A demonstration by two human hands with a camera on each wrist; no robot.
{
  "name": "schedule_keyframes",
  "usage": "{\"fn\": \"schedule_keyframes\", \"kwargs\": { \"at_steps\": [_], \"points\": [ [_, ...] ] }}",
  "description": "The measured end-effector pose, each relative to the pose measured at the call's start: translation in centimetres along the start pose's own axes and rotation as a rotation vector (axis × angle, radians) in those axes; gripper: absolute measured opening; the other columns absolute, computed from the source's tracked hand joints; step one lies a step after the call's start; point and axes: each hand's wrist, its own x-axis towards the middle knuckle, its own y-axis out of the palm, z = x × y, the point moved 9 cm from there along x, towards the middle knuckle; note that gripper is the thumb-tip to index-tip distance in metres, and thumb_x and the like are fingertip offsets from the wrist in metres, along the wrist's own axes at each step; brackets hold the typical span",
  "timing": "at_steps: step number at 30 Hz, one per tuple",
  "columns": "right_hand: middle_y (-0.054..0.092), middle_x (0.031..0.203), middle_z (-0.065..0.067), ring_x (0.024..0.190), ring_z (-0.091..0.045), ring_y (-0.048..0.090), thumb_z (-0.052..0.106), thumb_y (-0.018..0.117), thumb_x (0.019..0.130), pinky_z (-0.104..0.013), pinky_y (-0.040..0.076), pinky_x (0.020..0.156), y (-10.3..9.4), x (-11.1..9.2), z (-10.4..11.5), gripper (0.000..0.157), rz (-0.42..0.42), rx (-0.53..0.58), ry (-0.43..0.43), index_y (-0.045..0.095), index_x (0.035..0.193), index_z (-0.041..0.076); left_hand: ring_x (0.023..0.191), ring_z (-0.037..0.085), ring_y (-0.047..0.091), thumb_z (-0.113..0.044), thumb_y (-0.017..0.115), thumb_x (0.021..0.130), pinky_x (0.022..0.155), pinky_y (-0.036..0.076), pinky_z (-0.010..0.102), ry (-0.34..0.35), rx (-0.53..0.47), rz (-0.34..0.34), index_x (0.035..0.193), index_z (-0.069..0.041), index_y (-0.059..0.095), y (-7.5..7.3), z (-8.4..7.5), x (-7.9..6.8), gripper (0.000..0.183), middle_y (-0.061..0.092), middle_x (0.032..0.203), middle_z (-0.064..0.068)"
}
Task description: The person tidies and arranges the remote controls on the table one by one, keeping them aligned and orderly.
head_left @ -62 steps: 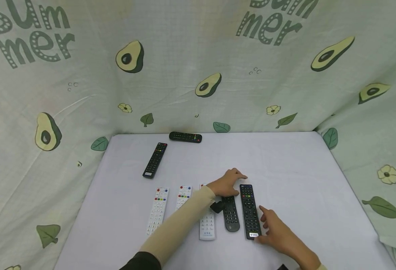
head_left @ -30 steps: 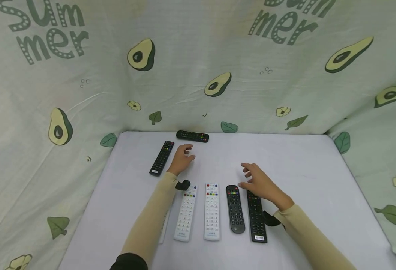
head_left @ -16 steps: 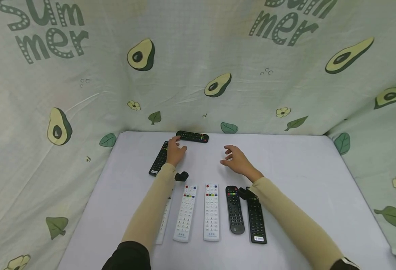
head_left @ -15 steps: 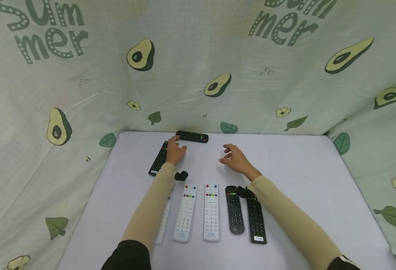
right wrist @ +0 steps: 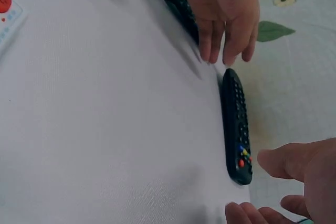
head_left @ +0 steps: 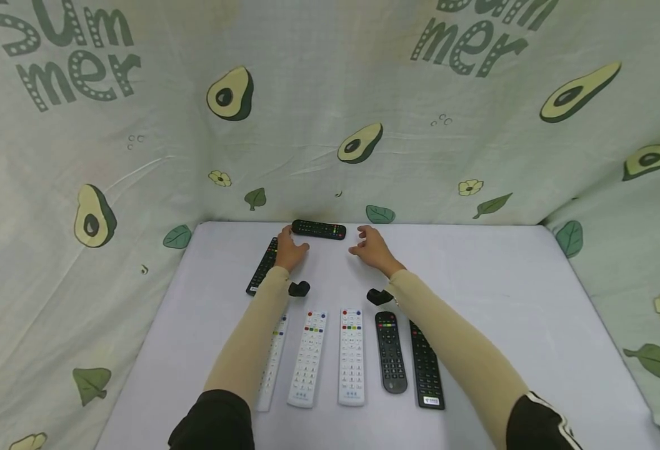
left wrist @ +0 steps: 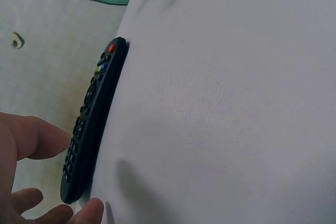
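A black remote control (head_left: 320,230) lies crosswise at the table's back edge, its red button toward the right. My left hand (head_left: 289,253) is at its left end, fingers loosely bent, with thumb and fingertips close around that end in the left wrist view. Just off the opposite end is my right hand (head_left: 374,251), thumb and fingers spread apart and nothing between them. In the right wrist view, the right hand (right wrist: 310,177) sits beside the remote's coloured-button end. A second black remote (head_left: 262,269) lies slanted, partly behind the left hand.
Nearer the front stands a row of remotes: a white one (head_left: 267,381) partly under the left sleeve, two more white remotes (head_left: 307,359) (head_left: 352,357), a dark grey one (head_left: 390,353) and a black one (head_left: 427,369) partly under the right forearm. A printed cloth (head_left: 296,81) hangs behind the table.
My right hand has gone from above the front row to the far remote's right end. The left hand has moved from the front row to the back left. The remotes stay put.
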Motion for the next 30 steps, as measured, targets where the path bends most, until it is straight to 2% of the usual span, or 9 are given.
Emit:
{"fn": "schedule_keyframes", "kwargs": {
  "at_steps": [6, 15, 22, 30],
  "points": [
    [0.048, 0.152, -0.029, 0.13, -0.039, 0.057, 0.012, 0.071, 0.1, -0.049, 0.051, 0.109, 1.2, 1.8, -0.5, 0.071, 0.03, -0.038, 0.035, 0.035, 0.157, -0.008, 0.159, 0.039, 0.023, -0.011, 0.061, 0.1, 0.13, 0.024, 0.049, -0.033, 0.017, 0.044, 0.165, 0.001, 0.017, 0.4, 0.6, 1.1, 0.08, 0.022, 0.17, 0.025],
    [0.046, 0.156, -0.027, 0.135, -0.04, 0.055, 0.013, 0.072, 0.1, -0.049, 0.049, 0.113, 2.7, 3.4, -0.1, 0.074, 0.063, -0.032, 0.056, 0.032, 0.159, -0.006, 0.161, 0.037, 0.02, -0.012, 0.063, 0.1, 0.131, 0.02, 0.047, -0.038, -0.006, 0.058, 0.166, 0.0, 0.015, 0.1, 0.6, 1.8, 0.083, 0.021, 0.172, 0.023],
    [0.045, 0.157, -0.027, 0.137, -0.04, 0.053, 0.011, 0.073, 0.099, -0.049, 0.049, 0.113, 3.5, 3.7, 0.3, 0.075, 0.073, -0.013, 0.049, 0.031, 0.16, -0.005, 0.159, 0.037, 0.023, -0.012, 0.063, 0.101, 0.131, 0.021, 0.046, -0.019, 0.013, 0.066, 0.165, 0.0, 0.017, 0.4, 0.4, 2.2, 0.08, 0.023, 0.171, 0.024],
    [0.048, 0.153, -0.028, 0.135, -0.04, 0.054, 0.003, 0.075, 0.094, -0.047, 0.048, 0.113, 3.1, 3.8, -0.4, 0.076, -0.02, 0.043, 0.065, 0.035, 0.158, -0.006, 0.151, 0.043, 0.034, -0.012, 0.068, 0.096, 0.126, 0.031, 0.051, -0.039, -0.004, 0.056, 0.164, 0.0, 0.021, 1.0, 1.2, 2.4, 0.084, 0.021, 0.161, 0.03]
  ]
}}
